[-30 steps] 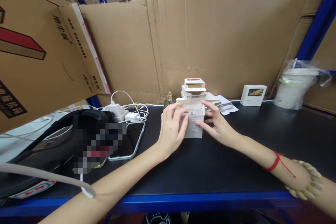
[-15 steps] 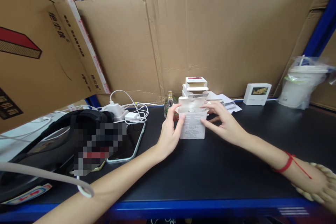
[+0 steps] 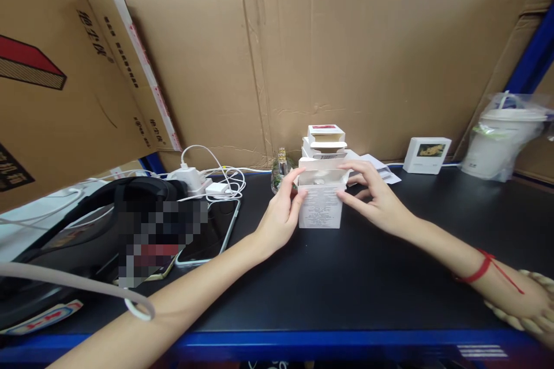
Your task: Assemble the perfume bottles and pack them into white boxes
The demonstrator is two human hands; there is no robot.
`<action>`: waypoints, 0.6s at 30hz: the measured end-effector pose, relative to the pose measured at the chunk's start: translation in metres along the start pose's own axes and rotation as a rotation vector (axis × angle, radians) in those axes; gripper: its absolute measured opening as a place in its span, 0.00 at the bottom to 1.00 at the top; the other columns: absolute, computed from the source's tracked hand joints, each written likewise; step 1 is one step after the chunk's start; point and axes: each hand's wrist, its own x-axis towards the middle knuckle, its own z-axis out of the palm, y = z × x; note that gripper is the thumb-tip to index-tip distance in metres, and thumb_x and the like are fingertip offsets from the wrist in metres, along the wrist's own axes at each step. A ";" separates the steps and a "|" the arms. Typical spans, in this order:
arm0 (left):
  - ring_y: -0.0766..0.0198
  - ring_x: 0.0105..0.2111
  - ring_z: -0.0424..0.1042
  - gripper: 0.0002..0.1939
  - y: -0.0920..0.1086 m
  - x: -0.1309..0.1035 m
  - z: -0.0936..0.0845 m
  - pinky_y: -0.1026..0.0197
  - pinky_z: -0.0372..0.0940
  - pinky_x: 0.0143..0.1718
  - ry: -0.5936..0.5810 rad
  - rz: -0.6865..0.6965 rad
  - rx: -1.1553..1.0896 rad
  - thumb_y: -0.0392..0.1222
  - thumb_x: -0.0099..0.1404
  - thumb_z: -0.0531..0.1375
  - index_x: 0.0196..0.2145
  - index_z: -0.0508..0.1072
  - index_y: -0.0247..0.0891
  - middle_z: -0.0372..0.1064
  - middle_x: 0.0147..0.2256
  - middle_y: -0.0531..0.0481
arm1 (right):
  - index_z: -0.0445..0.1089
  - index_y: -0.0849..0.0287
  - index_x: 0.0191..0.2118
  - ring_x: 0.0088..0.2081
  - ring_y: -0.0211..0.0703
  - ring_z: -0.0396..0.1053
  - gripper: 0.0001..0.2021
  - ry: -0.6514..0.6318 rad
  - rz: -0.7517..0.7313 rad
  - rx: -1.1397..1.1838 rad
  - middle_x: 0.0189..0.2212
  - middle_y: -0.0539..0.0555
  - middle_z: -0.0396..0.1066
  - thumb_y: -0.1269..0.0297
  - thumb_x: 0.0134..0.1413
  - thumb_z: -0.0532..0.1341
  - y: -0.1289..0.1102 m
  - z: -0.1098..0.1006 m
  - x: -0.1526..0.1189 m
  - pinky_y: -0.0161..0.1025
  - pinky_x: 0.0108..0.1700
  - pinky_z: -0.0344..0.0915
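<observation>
A small white carton (image 3: 319, 209) with fine print on its front stands upright on the black tabletop. Its top is open with the back flap raised, and something pale and rounded shows inside, too unclear to name. My left hand (image 3: 280, 207) grips the carton's left edge between thumb and fingers. On the other side, my right hand (image 3: 375, 196) pinches its right edge, thumb at the front and fingers near the top flap. Right behind stands another open white box (image 3: 325, 132) on top of further white packaging.
Small gold-capped glass bottles (image 3: 282, 161) stand behind my left hand. To the left lie a phone (image 3: 212, 232), a white charger (image 3: 188, 179) with cables and a black headset (image 3: 86, 242). A white picture box (image 3: 427, 155) and a bagged cup (image 3: 493, 141) are at right. Cardboard (image 3: 381, 52) walls the back.
The carton's mouth now shows wider, with more of its inside visible. Both hands keep their places on its sides. The whole view has shifted slightly.
</observation>
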 end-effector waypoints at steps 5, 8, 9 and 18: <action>0.66 0.40 0.66 0.10 0.004 0.001 -0.001 0.62 0.63 0.44 0.019 0.102 0.096 0.37 0.69 0.45 0.46 0.60 0.37 0.65 0.41 0.47 | 0.63 0.54 0.50 0.42 0.41 0.66 0.17 -0.038 -0.040 -0.069 0.48 0.59 0.56 0.58 0.55 0.54 -0.002 0.000 -0.001 0.32 0.28 0.72; 0.67 0.41 0.66 0.10 0.006 0.002 -0.001 0.64 0.64 0.43 0.043 0.137 0.170 0.36 0.68 0.46 0.46 0.61 0.38 0.62 0.42 0.47 | 0.66 0.52 0.49 0.43 0.42 0.65 0.16 -0.103 -0.029 -0.081 0.47 0.58 0.57 0.58 0.57 0.52 -0.004 0.001 0.000 0.34 0.31 0.73; 0.67 0.43 0.65 0.10 0.006 0.001 -0.001 0.64 0.64 0.43 0.069 0.151 0.216 0.35 0.68 0.46 0.46 0.61 0.38 0.60 0.44 0.46 | 0.66 0.52 0.49 0.43 0.42 0.65 0.16 -0.118 -0.020 -0.067 0.47 0.58 0.58 0.57 0.58 0.51 -0.005 0.001 0.000 0.34 0.31 0.73; 0.63 0.46 0.59 0.13 0.009 0.001 -0.001 0.59 0.61 0.47 0.154 0.347 0.449 0.29 0.66 0.48 0.47 0.62 0.37 0.59 0.44 0.45 | 0.51 0.52 0.58 0.46 0.46 0.65 0.26 -0.015 -0.019 0.014 0.50 0.59 0.59 0.56 0.54 0.56 -0.001 0.009 -0.006 0.39 0.35 0.73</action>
